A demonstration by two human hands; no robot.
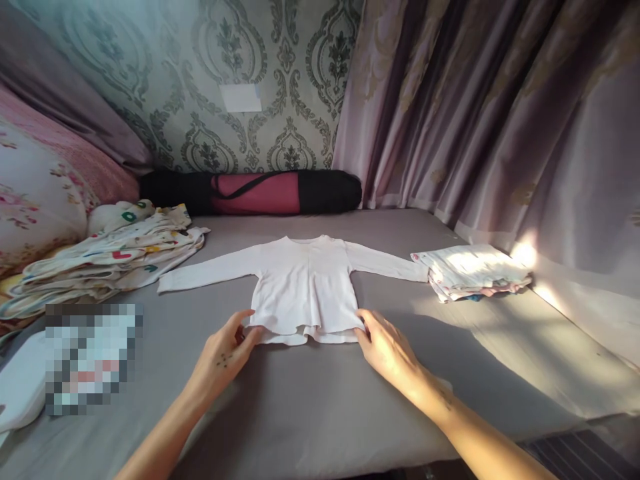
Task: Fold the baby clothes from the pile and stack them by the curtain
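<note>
A small white long-sleeved shirt (303, 280) lies spread on the grey bed sheet (280, 413), its neck toward the wall and both sleeves stretched out sideways. At the lower left corner of its hem, my left hand (225, 350) pinches the cloth between thumb and fingers. My right hand (387, 343) grips the opposite hem corner in the same way. Between the two hands the hem hangs in loose waves, with a fold running up the middle. The right cuff reaches a folded stack of clothes (473, 270).
On the left lies a pile of printed baby clothes (125, 250) beside a floral pillow (35, 190). A black and red long bag (255, 193) rests along the wall. Purple curtains (450, 100) hang at right. A white object (25, 380) and a blurred-out item (97, 360) lie near left.
</note>
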